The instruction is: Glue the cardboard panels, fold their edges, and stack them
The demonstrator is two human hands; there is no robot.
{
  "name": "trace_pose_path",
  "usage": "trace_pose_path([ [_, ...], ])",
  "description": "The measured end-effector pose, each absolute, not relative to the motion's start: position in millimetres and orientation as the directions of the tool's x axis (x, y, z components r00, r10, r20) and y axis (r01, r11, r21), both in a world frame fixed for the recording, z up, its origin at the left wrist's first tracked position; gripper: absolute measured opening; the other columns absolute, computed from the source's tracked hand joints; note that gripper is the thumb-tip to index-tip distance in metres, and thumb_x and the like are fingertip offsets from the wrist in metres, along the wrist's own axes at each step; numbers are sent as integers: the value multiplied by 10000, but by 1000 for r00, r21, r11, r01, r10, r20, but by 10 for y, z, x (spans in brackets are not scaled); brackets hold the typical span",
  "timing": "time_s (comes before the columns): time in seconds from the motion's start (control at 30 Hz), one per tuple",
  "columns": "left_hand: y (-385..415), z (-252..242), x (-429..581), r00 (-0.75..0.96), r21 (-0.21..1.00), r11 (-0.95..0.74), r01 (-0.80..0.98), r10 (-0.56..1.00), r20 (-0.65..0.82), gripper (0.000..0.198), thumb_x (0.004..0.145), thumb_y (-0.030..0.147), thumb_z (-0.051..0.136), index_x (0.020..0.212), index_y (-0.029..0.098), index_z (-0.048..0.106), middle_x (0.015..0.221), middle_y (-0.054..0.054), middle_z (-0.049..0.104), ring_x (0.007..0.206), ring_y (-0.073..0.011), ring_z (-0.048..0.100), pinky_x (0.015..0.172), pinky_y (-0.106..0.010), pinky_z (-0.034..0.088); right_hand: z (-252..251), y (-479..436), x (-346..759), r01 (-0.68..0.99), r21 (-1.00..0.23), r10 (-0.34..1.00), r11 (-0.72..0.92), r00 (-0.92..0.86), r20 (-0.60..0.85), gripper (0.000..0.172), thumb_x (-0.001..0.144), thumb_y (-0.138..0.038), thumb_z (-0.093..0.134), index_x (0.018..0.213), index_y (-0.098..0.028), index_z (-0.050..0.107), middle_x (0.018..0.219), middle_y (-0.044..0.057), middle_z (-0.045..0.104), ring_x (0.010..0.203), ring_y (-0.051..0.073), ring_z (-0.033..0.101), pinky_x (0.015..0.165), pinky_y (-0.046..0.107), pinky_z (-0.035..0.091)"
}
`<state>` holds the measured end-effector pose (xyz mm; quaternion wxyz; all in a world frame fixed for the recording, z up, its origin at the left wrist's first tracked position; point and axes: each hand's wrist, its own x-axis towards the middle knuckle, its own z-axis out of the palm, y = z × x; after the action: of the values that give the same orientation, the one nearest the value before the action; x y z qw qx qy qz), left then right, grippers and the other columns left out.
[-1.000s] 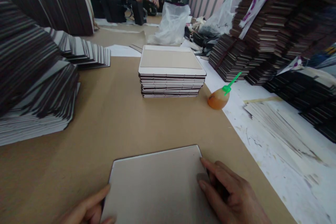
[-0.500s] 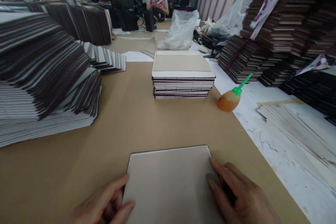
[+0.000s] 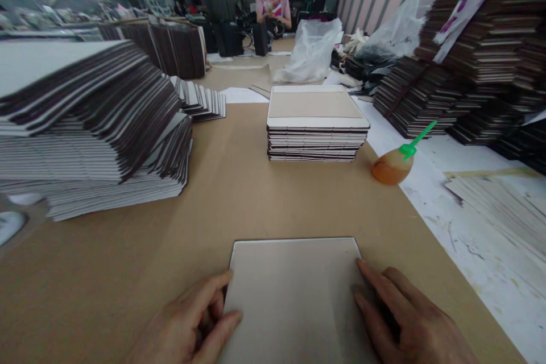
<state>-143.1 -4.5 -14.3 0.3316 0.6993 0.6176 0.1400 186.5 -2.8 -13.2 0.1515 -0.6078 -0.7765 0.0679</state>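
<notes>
- Beige panel [image 3: 290, 301], near ctr, at the bench [image 3: 239, 199], btwn both hands.
- Left hand [image 3: 183, 318]: fingers clamped on panel's left edge, thumb on top.
- Right hand [image 3: 409, 313]: same grip, right edge.
- Board stack [image 3: 318, 145] far ctr; orange bottle [image 3: 390, 169] w/ green spout [image 3: 420, 139] just right.

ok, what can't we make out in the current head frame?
All in the head view:
Board: near end cut off by the bottom edge; underside hidden by its own top face.
Left hand and right hand: wrists cut off by the bottom edge.
Big stack: left end cut off by the left edge.
Bottle: dark mark too small to read.
</notes>
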Motion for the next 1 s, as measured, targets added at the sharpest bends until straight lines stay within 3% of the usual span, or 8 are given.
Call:
trace_pose_path([
  [0.2,-2,114,-1285,164,498,-9,867,950,-268,267,894,330,472,1133,270,574,871,20,637,763,-146,626,690,-245,504,-122,-10,1837,910,-303,949,284,-221,227,232,971,-394,398,1042,-231,547,861,45,610,636,200,671,529,339,567],
  [0.33,-53,193,-1245,166,384,-64,921,957,-239,354,925,314,428,1266,276,515,1054,-27,642,871,-177,643,781,-303,531,-88,-4,1798,876,-313,921,367,-296,253,222,977,-278,369,1101,-221,544,952,69,600,731,190,659,607,325,575],
  [0.4,-86,178,-1212,233,317,-179,931,962,-142,405,917,241,429,1315,292,483,1216,-50,591,1029,-198,609,863,-323,522,-87,-12,1777,835,-282,875,472,-405,267,312,948,-160,356,1191,-223,541,1050,88,594,864,204,637,704,338,577],
  [0.5,-109,125,-1090,470,187,-454,871,881,-51,571,850,108,464,1374,330,426,1415,-31,470,1261,-237,457,999,-368,461,-112,-27,1731,753,-211,781,623,-583,225,461,886,-48,385,1281,-240,526,1126,82,592,962,224,586,806,368,558],
  [0.6,-113,92,-921,640,63,-637,768,765,-67,647,812,51,462,1403,302,388,1432,-29,468,1233,-256,467,990,-407,474,-108,-35,1669,739,-125,748,662,-646,151,529,856,-38,469,1353,-220,481,1127,86,588,959,251,555,833,408,542],
  [0.73,-140,133,-830,635,-65,-643,763,765,-103,606,805,-10,413,1374,196,434,1349,-74,534,1116,-237,526,925,-366,513,10,-56,1642,788,-68,790,612,-609,64,491,856,-52,536,1320,-211,517,1057,70,588,916,251,528,799,402,529],
  [0.83,-178,168,-907,627,-70,-632,771,774,-88,563,793,-40,382,1323,118,489,1345,-104,527,1173,-241,484,983,-364,477,96,-112,1723,830,-55,832,554,-554,30,452,862,-70,556,1286,-227,551,1049,64,594,918,248,518,795,397,505],
  [1.0,-215,65,-1064,590,26,-590,807,807,-20,516,793,-59,361,1214,146,578,1289,-76,558,1184,-219,474,1016,-360,442,133,-222,1973,878,-101,884,468,-461,80,431,856,-43,517,1211,-266,617,1072,68,607,962,251,513,826,418,460],
])
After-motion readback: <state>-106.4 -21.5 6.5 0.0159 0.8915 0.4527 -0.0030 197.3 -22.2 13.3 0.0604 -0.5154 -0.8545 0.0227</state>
